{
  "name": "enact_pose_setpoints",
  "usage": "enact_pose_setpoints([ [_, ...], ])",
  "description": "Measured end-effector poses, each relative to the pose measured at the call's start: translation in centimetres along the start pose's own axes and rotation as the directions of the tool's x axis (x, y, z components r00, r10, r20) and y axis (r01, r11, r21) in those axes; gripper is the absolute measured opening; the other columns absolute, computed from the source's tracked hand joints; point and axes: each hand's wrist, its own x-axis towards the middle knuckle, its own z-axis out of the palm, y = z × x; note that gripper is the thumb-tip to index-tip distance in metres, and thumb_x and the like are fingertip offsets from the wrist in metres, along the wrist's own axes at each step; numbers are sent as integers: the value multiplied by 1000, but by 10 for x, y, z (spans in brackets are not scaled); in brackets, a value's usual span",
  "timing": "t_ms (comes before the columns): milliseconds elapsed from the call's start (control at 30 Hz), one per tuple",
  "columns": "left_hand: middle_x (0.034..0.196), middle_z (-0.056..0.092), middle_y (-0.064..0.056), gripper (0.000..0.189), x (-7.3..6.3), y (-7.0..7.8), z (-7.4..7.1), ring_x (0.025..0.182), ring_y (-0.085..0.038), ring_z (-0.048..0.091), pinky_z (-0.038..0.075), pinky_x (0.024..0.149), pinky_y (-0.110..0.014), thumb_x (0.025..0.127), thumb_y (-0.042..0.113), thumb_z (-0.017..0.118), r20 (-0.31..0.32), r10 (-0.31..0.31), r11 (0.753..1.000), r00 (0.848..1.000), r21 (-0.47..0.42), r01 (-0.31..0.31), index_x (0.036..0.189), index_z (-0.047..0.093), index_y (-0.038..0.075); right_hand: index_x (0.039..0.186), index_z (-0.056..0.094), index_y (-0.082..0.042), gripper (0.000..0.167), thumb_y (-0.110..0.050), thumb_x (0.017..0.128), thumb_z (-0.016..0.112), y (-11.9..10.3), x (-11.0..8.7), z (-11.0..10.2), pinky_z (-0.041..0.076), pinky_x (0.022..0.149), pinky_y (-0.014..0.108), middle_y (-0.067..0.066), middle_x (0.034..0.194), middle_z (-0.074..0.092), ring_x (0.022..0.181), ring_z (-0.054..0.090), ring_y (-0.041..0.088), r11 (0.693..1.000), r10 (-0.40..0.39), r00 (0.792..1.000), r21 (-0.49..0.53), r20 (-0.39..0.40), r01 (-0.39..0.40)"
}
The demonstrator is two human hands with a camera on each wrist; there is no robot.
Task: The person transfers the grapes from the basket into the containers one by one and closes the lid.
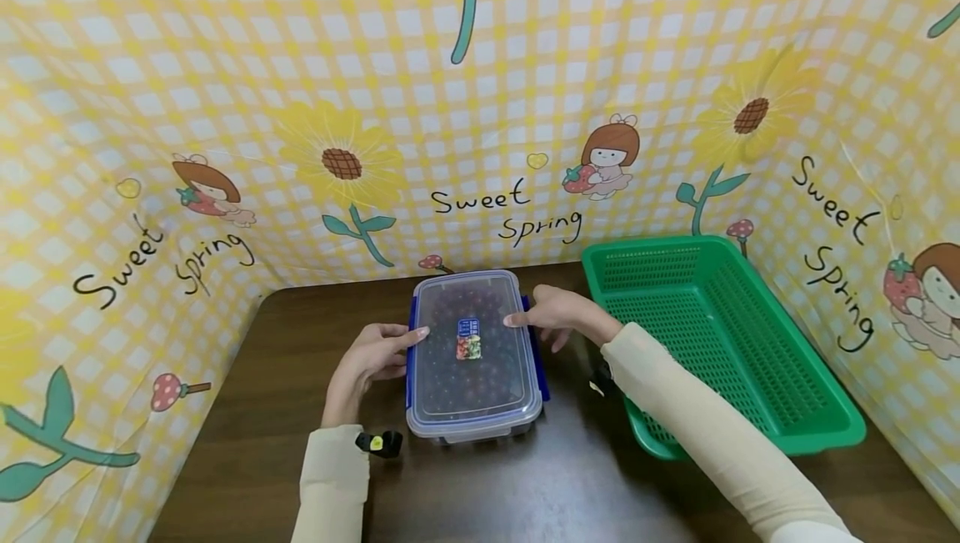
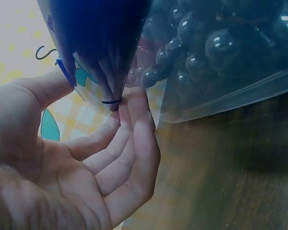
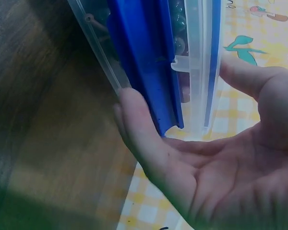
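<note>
A lidded plastic food container (image 1: pixel 480 393) with a clear lid and blue side clips (image 3: pixel 144 62) stands in the middle of the table. Through its walls show many dark round fruits (image 2: pixel 221 48) that look like grapes. My left hand (image 1: pixel 377 355) grips the container's left side, thumb on top of the lid and fingers curled at the side and lower edge. From the right, my right hand (image 1: pixel 558 311) holds the opposite side the same way, its thumb on the lid. Whether the container's base touches the table I cannot tell.
A green plastic basket (image 1: pixel 750 334) with slotted walls stands to the right, partly behind my right forearm. The brown wooden table (image 1: pixel 277 393) is bordered by a yellow checked cloth (image 1: pixel 420 109) at the back and both sides.
</note>
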Motion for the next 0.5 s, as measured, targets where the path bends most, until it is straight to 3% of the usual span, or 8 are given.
enact_pose_setpoints([
  [300,127,70,-21,89,0,-2,1,97,-21,73,65,85,-35,91,53,79,-14,12,1000,1000,11,-12,150,48,-5,126,54,1,61,-47,96,76,2,4,0,66,68,42,25,122,68,92,75,33,1000,-5,1000,6,11,5],
  [500,125,71,-20,89,0,-2,0,97,-21,73,65,87,-37,91,52,79,-14,17,1000,1000,7,-17,150,48,-6,125,55,1,61,-47,95,77,0,4,-1,65,66,41,20,115,70,97,75,36,1000,-5,1000,8,10,5],
])
